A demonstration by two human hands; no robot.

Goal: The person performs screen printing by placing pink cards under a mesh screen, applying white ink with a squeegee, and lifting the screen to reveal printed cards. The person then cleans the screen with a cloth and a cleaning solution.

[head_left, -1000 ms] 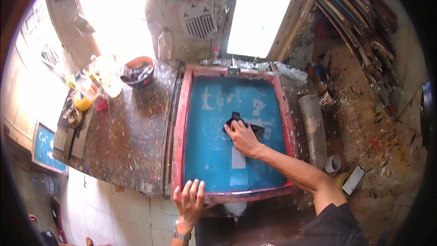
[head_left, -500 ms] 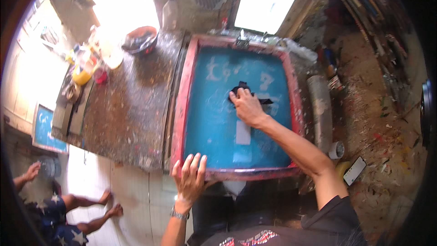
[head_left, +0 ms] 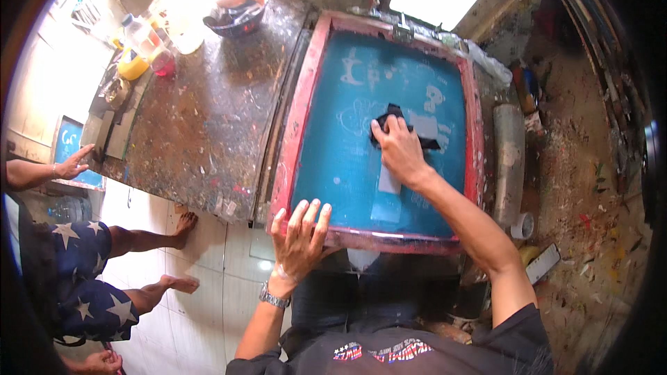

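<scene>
A screen-printing frame with reddish-pink rails and blue mesh lies in front of me. Pale lettering and outlines show in the mesh. Bunched under the fingers of my right hand is a black cloth, pressed to the mesh right of its middle, loose ends sticking out. A pale rectangle shows just below that hand. My left hand holds the frame's near left corner, its fingers laid over the rail and its thumb along the near side. A metal clamp sits at the far rail.
To the left stands a stained worktable bearing a bowl and several bottles. Another person's hand reaches near its left edge. On the right are a pale cylinder, a tape roll and a phone.
My view has shifted, so the frame sits higher and further right. The right hand stays on the cloth, the left on the corner. The other person shows more, an arm now raised toward the table.
</scene>
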